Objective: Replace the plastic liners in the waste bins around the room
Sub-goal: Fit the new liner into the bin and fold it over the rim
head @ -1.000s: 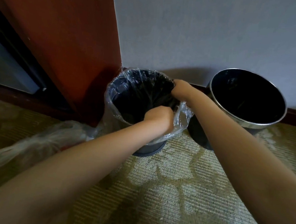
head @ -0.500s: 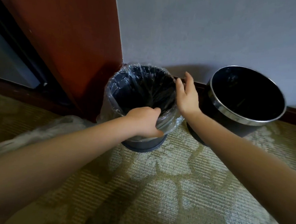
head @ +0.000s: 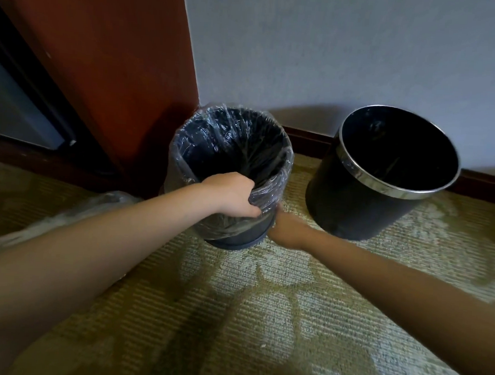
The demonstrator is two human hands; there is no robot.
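Pale wall (head: 336,47), red-brown wooden panel (head: 103,62), dark skirting (head: 487,184), floral olive carpet (head: 261,318).

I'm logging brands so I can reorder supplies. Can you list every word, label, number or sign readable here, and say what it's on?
None: no text can be read in this view.
The lined bin and the bin with the metal rim show plain dark walls with no label. The clear liner, wood panel, wall and patterned carpet carry no writing either.
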